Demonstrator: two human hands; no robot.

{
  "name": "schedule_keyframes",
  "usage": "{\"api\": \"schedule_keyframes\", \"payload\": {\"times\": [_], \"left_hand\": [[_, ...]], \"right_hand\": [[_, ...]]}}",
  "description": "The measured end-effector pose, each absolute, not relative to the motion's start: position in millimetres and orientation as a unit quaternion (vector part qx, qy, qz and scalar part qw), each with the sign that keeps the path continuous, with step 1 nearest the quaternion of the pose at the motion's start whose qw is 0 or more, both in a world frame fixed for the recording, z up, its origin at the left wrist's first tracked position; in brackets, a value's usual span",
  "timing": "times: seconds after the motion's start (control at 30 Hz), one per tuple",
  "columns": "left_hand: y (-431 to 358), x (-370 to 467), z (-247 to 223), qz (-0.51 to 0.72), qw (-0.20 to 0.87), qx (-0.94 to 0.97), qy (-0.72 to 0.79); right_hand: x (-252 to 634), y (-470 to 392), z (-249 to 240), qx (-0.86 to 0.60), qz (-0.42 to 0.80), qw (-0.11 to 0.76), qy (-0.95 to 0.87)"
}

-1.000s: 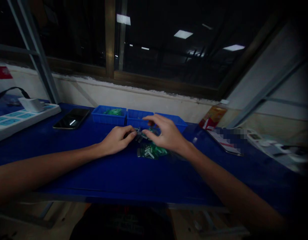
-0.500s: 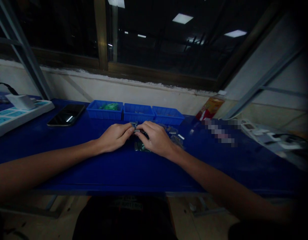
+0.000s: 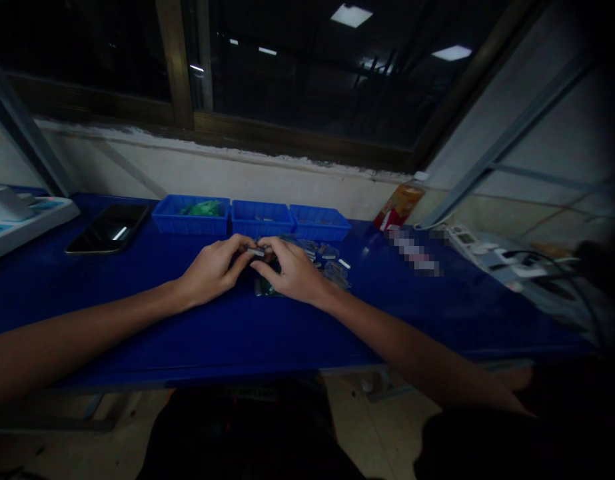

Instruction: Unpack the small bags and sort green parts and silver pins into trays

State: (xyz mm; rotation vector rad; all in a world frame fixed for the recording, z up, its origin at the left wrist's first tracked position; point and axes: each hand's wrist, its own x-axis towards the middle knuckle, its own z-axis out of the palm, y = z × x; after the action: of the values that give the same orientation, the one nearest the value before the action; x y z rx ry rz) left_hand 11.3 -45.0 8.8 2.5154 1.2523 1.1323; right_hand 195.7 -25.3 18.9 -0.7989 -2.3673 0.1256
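Between my two hands is a small flat piece with a pale, shiny edge; it is too small and dim to name. My left hand pinches its left side between thumb and fingers. From the other side, my right hand is closed on it, with the thumb below and the fingers curled over the top. Under the right hand lies a dark green flat piece, partly hidden by the palm. Several small clear and silvery pieces lie loose just right of the right hand.
Three blue bins stand along the back: the left bin holds green material, beside a middle bin and right bin. A phone and power strip lie left. A red-yellow packet and another power strip are right.
The camera view has shifted, so everything sits further left. The hands have turned slightly around the small piece, and its pale edge now shows between the fingertips.
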Motion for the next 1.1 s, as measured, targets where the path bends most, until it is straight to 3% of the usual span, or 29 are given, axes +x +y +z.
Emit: {"api": "schedule_keyframes", "payload": {"times": [0.23,0.53,0.83,1.1], "left_hand": [[-44.2,10.0,9.5,0.355,0.096,0.820,0.438],[-44.1,9.6,9.1,0.345,0.137,0.825,0.425],[-38.3,4.2,8.7,0.355,0.027,0.847,0.394],[-38.0,8.0,9.9,0.360,0.021,0.831,0.423]], "right_hand": [[197.1,-27.1,19.2,-0.297,-0.036,0.293,-0.908],[196.9,-24.6,19.9,-0.320,-0.011,0.285,-0.903],[191.9,-22.4,17.5,-0.315,0.038,0.332,-0.888],[195.5,-18.6,17.6,-0.270,-0.012,0.349,-0.897]]}}
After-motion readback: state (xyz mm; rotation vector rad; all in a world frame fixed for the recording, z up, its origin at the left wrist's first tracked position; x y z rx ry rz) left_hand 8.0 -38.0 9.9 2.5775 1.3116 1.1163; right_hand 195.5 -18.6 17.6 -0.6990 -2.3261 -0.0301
